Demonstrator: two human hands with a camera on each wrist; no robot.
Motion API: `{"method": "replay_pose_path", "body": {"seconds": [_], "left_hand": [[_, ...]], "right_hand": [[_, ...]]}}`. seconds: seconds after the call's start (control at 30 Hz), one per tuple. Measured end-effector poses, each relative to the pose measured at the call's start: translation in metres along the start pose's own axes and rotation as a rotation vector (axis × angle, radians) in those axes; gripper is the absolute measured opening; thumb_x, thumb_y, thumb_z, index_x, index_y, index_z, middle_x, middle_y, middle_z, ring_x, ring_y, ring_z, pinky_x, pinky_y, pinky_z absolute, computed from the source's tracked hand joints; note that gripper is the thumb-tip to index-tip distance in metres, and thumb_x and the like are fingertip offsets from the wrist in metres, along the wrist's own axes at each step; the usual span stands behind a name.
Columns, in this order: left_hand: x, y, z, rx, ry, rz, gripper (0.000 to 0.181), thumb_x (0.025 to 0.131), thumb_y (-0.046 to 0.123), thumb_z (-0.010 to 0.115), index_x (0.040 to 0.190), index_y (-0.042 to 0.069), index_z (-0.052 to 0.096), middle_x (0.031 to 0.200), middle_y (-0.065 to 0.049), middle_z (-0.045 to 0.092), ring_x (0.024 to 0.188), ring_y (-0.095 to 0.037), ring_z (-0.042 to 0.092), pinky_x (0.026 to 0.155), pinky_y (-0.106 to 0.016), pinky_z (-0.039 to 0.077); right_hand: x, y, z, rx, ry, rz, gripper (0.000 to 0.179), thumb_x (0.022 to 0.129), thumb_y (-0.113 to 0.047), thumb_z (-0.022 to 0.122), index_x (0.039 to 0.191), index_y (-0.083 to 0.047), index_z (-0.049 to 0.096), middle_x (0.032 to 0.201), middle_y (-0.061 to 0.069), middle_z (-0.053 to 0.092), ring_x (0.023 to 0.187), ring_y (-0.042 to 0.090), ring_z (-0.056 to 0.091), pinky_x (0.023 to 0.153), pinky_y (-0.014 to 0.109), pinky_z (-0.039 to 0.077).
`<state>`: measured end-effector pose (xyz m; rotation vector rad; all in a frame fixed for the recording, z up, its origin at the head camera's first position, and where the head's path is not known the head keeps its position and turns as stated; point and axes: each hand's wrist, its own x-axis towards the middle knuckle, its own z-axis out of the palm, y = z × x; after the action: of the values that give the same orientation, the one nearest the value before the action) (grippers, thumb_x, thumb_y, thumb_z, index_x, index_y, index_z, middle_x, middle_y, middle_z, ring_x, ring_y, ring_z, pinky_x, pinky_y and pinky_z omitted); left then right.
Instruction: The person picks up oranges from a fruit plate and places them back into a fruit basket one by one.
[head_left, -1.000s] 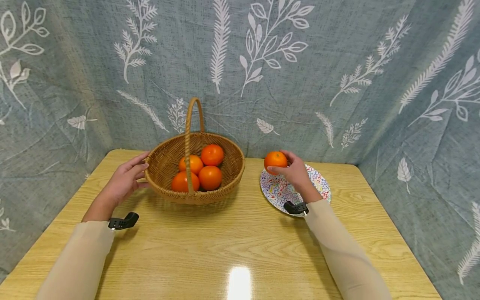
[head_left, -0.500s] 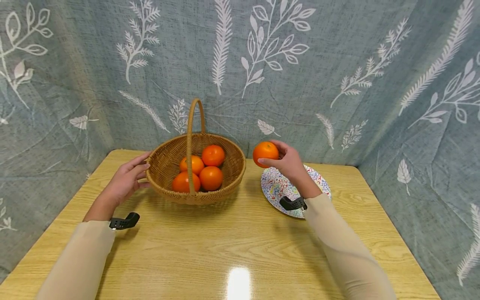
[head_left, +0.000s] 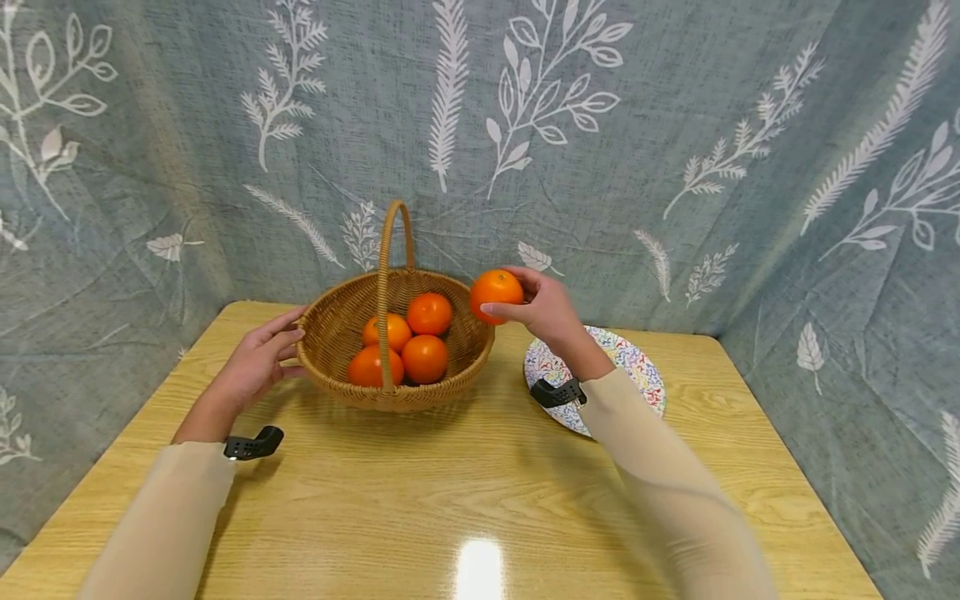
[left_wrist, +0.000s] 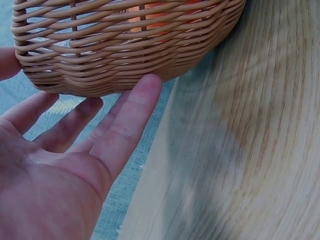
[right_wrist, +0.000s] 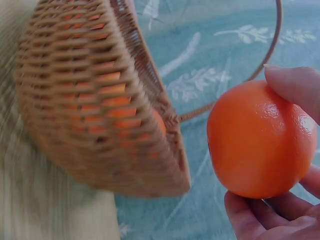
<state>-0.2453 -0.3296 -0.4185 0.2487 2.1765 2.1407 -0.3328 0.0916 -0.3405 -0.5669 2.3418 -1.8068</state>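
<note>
My right hand (head_left: 551, 312) holds a glossy orange (head_left: 497, 296) between thumb and fingers, raised at the right rim of the wicker basket (head_left: 337, 387). In the right wrist view the held orange (right_wrist: 260, 140) is apart from the basket wall (right_wrist: 75, 100). Inside the basket lie several more oranges (head_left: 425, 358), grouped toward the right and front. At the basket's left side, my left hand (head_left: 255, 362) touches the outer wall with extended fingers. The left wrist view has those fingers (left_wrist: 125, 122) against the woven side (left_wrist: 125, 65), with the palm bare.
A round plate (head_left: 637, 375) with a colourful pattern lies on the wooden table (head_left: 420, 492), partly hidden under my right forearm. The basket's tall handle (head_left: 386, 267) arches over its middle. A grey-blue leaf-patterned cloth (head_left: 570, 208) hangs behind and along the sides.
My right hand has carried the orange up and left, from above the plate to the basket's right rim. The left hand stays at the basket's left side.
</note>
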Motion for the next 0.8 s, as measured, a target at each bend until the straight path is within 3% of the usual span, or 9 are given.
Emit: {"method": "replay_pose_path", "body": {"seconds": [0.2,0.4,0.6,0.8], "left_hand": [[0.001,-0.002,-0.001,-0.007,-0.001,0.003,0.068,0.111,0.031,0.048,0.166,0.012,0.014,0.144,0.0,0.041,0.109,-0.004,0.068,0.08,-0.03,0.063],[0.002,-0.001,0.0,0.0,-0.001,0.009,0.067,0.111,0.031,0.047,0.166,0.012,0.015,0.14,0.005,0.043,0.108,-0.003,0.068,0.08,-0.03,0.063],[0.002,-0.002,-0.001,-0.008,-0.003,0.01,0.068,0.111,0.03,0.047,0.166,0.011,0.013,0.14,0.002,0.041,0.107,-0.004,0.069,0.08,-0.029,0.063],[0.002,-0.002,-0.003,-0.038,-0.02,0.023,0.069,0.11,0.028,0.049,0.166,0.009,0.012,0.136,0.005,0.044,0.106,-0.006,0.069,0.079,-0.029,0.063]], "right_hand": [[0.014,-0.01,0.019,0.015,-0.042,0.002,0.072,0.083,-0.02,0.087,0.148,-0.017,0.055,0.138,0.009,0.064,0.123,0.025,0.064,0.099,0.041,0.057],[0.028,-0.02,0.041,0.006,-0.065,0.01,0.07,0.083,-0.021,0.087,0.146,-0.018,0.057,0.137,0.009,0.064,0.12,0.025,0.064,0.098,0.041,0.057],[0.04,-0.022,0.065,-0.006,-0.102,0.01,0.07,0.084,-0.02,0.086,0.147,-0.014,0.055,0.137,0.009,0.064,0.121,0.026,0.063,0.1,0.041,0.057],[0.051,-0.029,0.085,-0.025,-0.156,0.03,0.069,0.083,-0.026,0.088,0.145,-0.018,0.057,0.132,0.005,0.066,0.116,0.023,0.065,0.094,0.036,0.059]]}}
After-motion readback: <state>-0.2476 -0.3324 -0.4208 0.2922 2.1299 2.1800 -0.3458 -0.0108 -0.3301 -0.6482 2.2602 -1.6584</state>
